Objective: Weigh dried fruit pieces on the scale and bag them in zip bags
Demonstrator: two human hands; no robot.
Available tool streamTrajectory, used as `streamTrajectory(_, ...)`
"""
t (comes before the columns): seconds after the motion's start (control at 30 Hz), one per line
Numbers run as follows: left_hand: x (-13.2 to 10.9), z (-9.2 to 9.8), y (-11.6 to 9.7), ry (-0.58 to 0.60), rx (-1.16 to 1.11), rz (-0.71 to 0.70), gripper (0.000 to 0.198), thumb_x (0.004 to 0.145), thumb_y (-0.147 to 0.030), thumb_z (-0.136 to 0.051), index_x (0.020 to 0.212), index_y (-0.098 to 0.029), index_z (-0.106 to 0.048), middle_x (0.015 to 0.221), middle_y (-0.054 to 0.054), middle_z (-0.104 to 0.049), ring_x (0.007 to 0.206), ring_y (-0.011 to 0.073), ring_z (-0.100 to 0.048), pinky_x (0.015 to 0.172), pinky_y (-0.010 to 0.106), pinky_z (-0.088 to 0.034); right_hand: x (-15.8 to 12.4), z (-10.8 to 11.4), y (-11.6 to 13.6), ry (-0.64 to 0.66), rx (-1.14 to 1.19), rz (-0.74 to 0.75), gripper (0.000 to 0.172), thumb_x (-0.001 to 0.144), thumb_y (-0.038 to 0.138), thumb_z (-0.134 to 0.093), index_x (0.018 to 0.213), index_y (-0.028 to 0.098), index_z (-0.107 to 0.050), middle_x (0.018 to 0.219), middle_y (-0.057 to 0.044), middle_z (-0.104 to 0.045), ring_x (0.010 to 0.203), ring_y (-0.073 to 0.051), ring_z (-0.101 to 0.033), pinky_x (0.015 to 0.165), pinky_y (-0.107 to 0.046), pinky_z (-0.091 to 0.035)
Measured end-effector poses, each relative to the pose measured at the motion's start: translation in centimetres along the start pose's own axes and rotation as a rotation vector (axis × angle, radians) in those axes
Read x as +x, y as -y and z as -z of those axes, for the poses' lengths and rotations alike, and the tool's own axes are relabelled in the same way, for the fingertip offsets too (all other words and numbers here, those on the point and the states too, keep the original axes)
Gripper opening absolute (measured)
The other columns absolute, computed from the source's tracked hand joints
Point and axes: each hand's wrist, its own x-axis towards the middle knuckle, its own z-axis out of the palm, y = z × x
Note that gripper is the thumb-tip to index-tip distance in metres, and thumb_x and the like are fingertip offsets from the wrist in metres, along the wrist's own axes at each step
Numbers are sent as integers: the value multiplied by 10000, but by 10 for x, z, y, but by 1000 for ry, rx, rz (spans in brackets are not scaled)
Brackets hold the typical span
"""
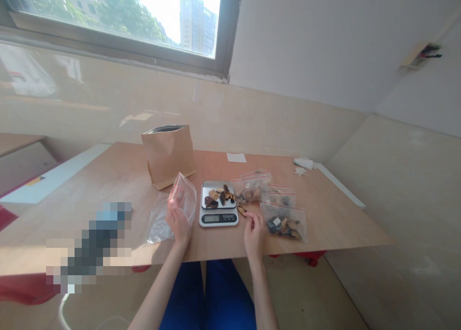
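Note:
My left hand (178, 219) is shut on a clear zip bag (184, 196), holding it upright by its lower edge. Behind that hand, a crumpled clear plastic bag (158, 223) lies on the wooden table (324, 224). My right hand (254, 234) pinches a small dark dried slice (241, 209) at its fingertips, beside a digital kitchen scale (218, 219). Several brown and black dried pieces (218, 196) lie on the scale's steel plate. To the right, a filled zip bag (284, 223) lies close to my right hand.
More filled zip bags (249, 189) overlap behind the scale. A brown kraft paper bag (168, 156) stands at the back left. A white paper slip (236, 157) and white tissue (304, 163) lie farther back. A pixelated blur (93, 243) covers the table's front left.

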Motion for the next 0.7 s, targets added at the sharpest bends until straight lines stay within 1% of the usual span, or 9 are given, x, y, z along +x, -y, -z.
streamTrajectory(0.27,-1,0,1,-20,1,14,489,940,-398,-280,1290,-128,-490,1261,140,-573,1190,203,-525,1028,366,-411,-1,0,-3,38,3,1,261,827,173,-368,792,175,-627,822,-79,-591,806,-204,-568,762,-321,-430)
streamTrajectory(0.47,-1,-1,-2,-28,-6,14,483,940,-379,-283,1275,-106,-500,1310,144,-532,1186,207,-528,1011,356,-434,-2,-1,-2,48,-6,9,258,824,168,-370,781,171,-625,816,-82,-589,799,-207,-567,759,-325,-429)
streamTrajectory(0.7,-1,-1,-5,-15,35,16,503,944,-362,-248,1305,-82,-458,1296,158,-541,1188,201,-526,1010,351,-436,-2,-1,-2,36,0,6,263,829,184,-369,764,177,-624,812,-82,-593,804,-205,-569,757,-328,-442)
